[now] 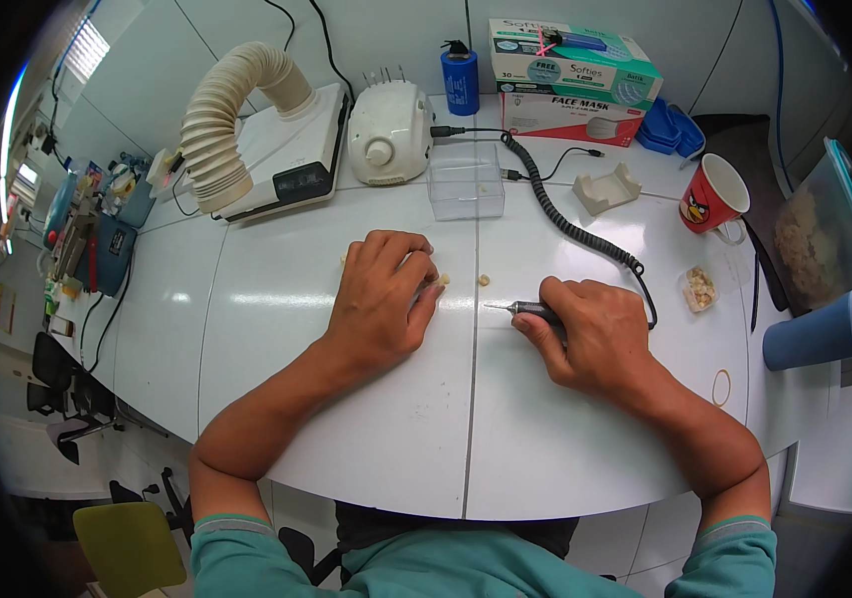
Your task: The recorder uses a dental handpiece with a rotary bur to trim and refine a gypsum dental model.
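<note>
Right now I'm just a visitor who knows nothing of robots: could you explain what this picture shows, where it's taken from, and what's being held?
There is no robot here, only a person's two bare hands. The picture comes from a wide fisheye camera worn on the head, looking down, so straight lines bend toward the rim. The right hand holds a dark, pen-like rotary handpiece with a thin tip. A coiled black cord runs from a white control unit toward that hand. The left hand is curled over the white table, near small pale pieces; whether it pinches one, I can't tell. Around them are a clear plastic box, a ribbed hose and a red mug.
</note>
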The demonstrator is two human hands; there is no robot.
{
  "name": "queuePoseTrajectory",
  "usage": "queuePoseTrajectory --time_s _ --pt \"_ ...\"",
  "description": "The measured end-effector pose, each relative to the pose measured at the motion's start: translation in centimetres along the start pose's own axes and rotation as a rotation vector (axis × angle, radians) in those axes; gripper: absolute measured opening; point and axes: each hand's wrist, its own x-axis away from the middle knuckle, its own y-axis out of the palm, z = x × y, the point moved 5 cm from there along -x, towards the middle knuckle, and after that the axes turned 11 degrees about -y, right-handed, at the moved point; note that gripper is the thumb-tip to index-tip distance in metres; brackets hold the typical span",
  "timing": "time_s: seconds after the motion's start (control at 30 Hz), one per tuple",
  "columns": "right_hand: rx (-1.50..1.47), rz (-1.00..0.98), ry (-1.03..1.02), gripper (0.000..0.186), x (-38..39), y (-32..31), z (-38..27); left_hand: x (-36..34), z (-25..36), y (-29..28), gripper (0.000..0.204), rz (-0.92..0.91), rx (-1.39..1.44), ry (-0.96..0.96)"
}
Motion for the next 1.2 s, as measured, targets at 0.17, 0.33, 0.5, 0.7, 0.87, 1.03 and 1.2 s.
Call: queuePoseTrajectory --time_s 0.17,0.33,0.5,0.7,0.87,1.03,1.2 --pt "-0.005 0.007 -0.007 0.045 0.0 0.2 0.0 0.1 0.7 -0.7 0.016 0.110 -0.020 0.058" --pt "-0.006 -0.010 0.002 0.045 0.1 0.3 0.0 0.3 0.5 0.2 0.015 0.014 0.026 0.017" --pt "-0.010 0.007 -0.004 0.045 0.1 0.0 0.1 0.1 0.9 0.1 0.015 0.044 -0.010 0.033" --pt "-0.006 -0.010 -0.021 0.042 -0.1 0.0 0.0 0.2 0.7 0.5 0.017 0.047 -0.035 0.034" --pt "-0.044 0.001 -0.031 0.033 -0.8 0.6 -0.8 1.2 0.4 -0.7 0.022 0.197 0.018 0.064" --pt "-0.086 0.049 0.026 0.026 1.6 0.9 1.6 0.1 1.5 2.0 0.028 0.428 0.032 0.204" --pt "0.149 -0.137 -0.054 0.050 0.1 1.1 1.0 0.2 0.4 4.0 0.020 0.372 -0.018 0.202"
